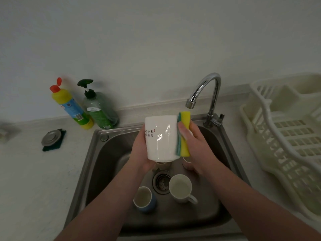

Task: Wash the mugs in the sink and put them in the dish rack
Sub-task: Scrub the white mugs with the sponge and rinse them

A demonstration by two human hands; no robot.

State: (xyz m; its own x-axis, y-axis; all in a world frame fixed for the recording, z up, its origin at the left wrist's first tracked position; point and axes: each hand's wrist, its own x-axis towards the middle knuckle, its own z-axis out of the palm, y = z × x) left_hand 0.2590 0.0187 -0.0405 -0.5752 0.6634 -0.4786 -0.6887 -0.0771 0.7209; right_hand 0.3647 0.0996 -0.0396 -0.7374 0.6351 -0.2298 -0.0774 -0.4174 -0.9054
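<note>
Nearest me in the sink [104,162], a blue mug [145,200] and a white mug [180,187] stand beside the drain [161,182]. Above them my left hand [141,153] has its fingers curled round a tall white mug [161,138], while my right hand [196,145] pinches a yellow sponge [184,134] against its right side. The tap [205,93] rises beyond; the dish rack [284,136] sits on the surface at right.
</note>
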